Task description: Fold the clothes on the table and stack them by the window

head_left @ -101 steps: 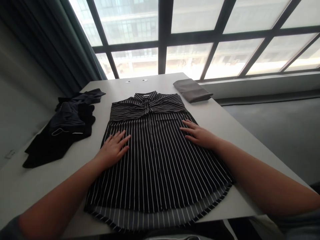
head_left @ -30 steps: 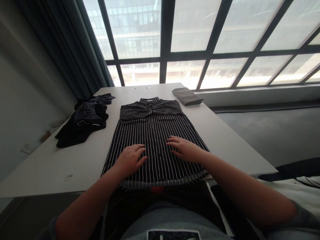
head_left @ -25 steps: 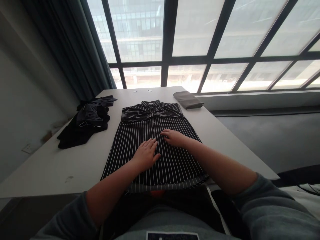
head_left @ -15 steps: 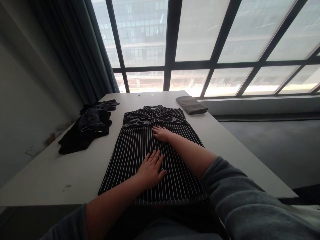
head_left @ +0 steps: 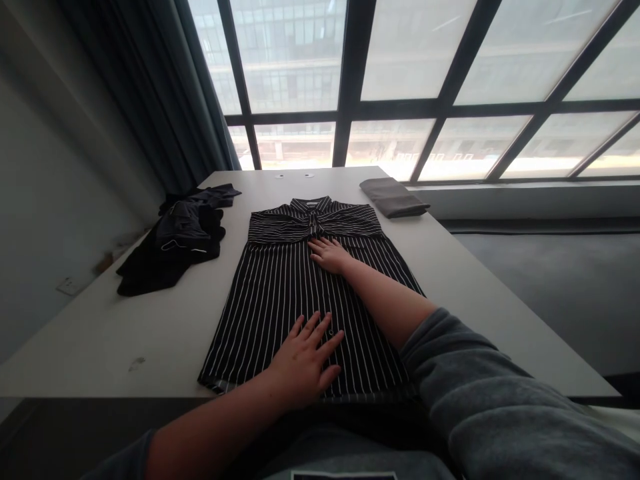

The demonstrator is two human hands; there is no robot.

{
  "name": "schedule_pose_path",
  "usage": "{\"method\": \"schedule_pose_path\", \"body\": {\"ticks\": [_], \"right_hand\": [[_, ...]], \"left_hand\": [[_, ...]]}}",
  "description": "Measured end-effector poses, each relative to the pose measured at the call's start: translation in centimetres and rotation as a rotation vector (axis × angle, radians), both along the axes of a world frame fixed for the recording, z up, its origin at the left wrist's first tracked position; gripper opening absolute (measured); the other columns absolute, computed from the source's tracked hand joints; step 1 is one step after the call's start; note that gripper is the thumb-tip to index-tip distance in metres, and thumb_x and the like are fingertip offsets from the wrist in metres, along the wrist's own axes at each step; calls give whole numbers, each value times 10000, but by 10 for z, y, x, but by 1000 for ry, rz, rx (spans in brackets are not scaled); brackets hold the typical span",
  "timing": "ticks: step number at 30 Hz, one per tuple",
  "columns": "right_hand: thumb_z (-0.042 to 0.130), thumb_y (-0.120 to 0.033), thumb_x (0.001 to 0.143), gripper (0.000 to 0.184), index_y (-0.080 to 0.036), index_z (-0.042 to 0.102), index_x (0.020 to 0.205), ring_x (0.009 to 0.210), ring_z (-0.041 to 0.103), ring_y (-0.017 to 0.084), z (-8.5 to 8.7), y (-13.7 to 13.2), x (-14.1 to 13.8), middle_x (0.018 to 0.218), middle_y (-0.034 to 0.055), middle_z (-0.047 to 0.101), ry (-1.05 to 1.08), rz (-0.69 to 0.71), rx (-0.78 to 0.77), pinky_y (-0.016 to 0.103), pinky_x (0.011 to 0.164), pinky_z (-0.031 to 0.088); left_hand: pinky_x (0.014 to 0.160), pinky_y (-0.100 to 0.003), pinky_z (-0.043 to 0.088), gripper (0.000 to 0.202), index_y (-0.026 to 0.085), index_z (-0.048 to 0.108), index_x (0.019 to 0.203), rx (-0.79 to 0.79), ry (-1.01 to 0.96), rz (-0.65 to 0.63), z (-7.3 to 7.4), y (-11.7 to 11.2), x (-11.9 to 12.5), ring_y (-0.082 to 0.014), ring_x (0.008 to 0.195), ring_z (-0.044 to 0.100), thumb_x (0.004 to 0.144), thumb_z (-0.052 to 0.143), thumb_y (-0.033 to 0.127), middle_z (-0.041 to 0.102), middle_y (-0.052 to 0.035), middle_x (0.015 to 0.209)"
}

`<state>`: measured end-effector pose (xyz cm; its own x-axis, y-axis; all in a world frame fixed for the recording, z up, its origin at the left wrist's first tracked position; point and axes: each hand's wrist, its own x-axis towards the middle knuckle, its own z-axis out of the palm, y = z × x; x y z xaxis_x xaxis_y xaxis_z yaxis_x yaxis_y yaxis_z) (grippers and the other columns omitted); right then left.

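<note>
A black shirt with white stripes (head_left: 280, 287) lies spread on the white table, its collar toward the window and its hem by the near edge. Across its upper part the sleeves appear folded inward, their stripes running sideways. My left hand (head_left: 305, 363) rests on the lower part of the shirt, fingers spread and holding nothing. Farther up, just below the folded part, my right hand (head_left: 329, 255) lies flat with its fingers stretched out. My right forearm crosses over the shirt's right side.
Dark crumpled clothes (head_left: 175, 243) lie in a heap on the table's left side. A folded grey cloth (head_left: 393, 197) sits at the far right edge. Beyond the white table (head_left: 115, 333) stand a large window (head_left: 295, 73) and a dark curtain (head_left: 150, 80).
My left hand has slid toward the hem, its fingers spread wider. My right hand stays at about the same place on the shirt. The camera view has shifted slightly.
</note>
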<state>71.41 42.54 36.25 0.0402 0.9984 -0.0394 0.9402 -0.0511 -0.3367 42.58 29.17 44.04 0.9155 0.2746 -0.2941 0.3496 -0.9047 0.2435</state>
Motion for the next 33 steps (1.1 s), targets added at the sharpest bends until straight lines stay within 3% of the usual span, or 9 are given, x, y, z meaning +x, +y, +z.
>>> {"method": "schedule_pose_path", "body": {"ticks": [6, 9, 13, 17, 20, 26, 29, 33], "right_hand": [[277, -567, 1085, 705, -267, 269, 1723, 1657, 139, 316, 1, 0, 1, 1785, 17, 190, 0, 5, 9, 582, 1332, 98], [293, -560, 1086, 693, -275, 287, 1717, 1656, 146, 320, -1, 0, 1, 1784, 17, 197, 5, 7, 22, 586, 1329, 106], [314, -546, 1090, 675, -276, 310, 1709, 1652, 162, 326, -4, 1, 0, 1780, 17, 203, 1, -5, 43, 606, 1322, 119], [323, -515, 1100, 650, -262, 340, 1698, 1644, 191, 331, -2, -2, -2, 1774, 28, 229, -3, -8, 58, 610, 1317, 141], [319, -501, 1108, 624, -266, 375, 1684, 1642, 201, 327, 0, -5, -2, 1766, 31, 258, 5, -7, 78, 598, 1315, 163], [328, -467, 1112, 586, -247, 464, 1638, 1628, 254, 314, 1, -7, -1, 1741, 50, 331, 26, -5, 123, 588, 1308, 204], [332, -463, 1115, 574, -231, 507, 1610, 1625, 262, 312, 2, -9, -2, 1724, 57, 370, 39, -11, 143, 565, 1311, 213], [351, -414, 1111, 549, -165, 590, 1537, 1596, 333, 254, 8, -16, -4, 1669, 92, 468, 85, -70, 278, 421, 1320, 242]], "left_hand": [[1336, -627, 152, 659, 356, 224, 1710, -70, 32, -37, 5, -15, -25, -306, 1663, 91, 1103, 323, 593, 66, -46, 1796], [1318, -533, 281, 683, 281, 207, 1720, -9, -31, 71, 9, 2, -19, -263, 1643, 238, 1111, 266, 584, 206, -62, 1785], [1290, -483, 329, 647, 160, 390, 1656, 257, -148, 252, 13, 69, 33, -269, 1582, 378, 1113, 274, 491, 425, -120, 1701], [1303, -471, 283, 645, 92, 414, 1635, 394, -91, 393, 2, 149, 95, -303, 1611, 312, 1088, 332, 422, 340, -162, 1735], [1328, -500, 192, 667, 144, 366, 1670, 405, -58, 437, -16, 188, 117, -301, 1646, 214, 1086, 304, 462, 266, -122, 1768], [1307, -588, 201, 701, 251, 330, 1694, 360, 24, 517, -42, 215, 99, -337, 1639, 235, 1077, 229, 568, 217, -97, 1782], [1311, -600, 172, 706, 277, 292, 1708, 364, 52, 545, -41, 222, 79, -343, 1649, 192, 1075, 219, 581, 176, -86, 1794], [1301, -616, 180, 719, 279, 296, 1707, 382, 87, 627, -32, 232, 53, -370, 1645, 193, 1068, 198, 594, 186, -99, 1792]]}}
